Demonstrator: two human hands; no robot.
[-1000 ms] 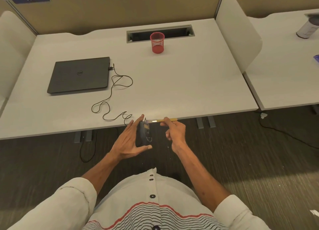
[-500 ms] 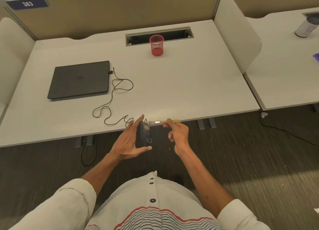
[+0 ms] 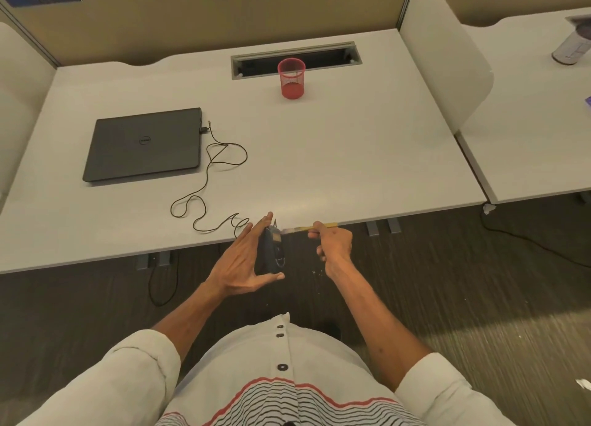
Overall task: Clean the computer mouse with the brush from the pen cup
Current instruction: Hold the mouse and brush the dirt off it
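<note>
Dark mouse (image 3: 271,249) is gripped on edge by the left hand (image 3: 244,262); the brush (image 3: 302,228), pinched in the right hand (image 3: 334,244), is laid against its top.

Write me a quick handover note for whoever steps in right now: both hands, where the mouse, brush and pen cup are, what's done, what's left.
Left hand: holds the mouse on edge, off the desk's front edge.
Right hand: grips the brush, tip at the mouse's upper end.
Pen cup: upright at the desk's back, looks empty.
Mouse cable runs to the closed laptop.
Done: brush fetched, mouse picked up.
Left: finish brushing, set the mouse down, return the brush.
</note>
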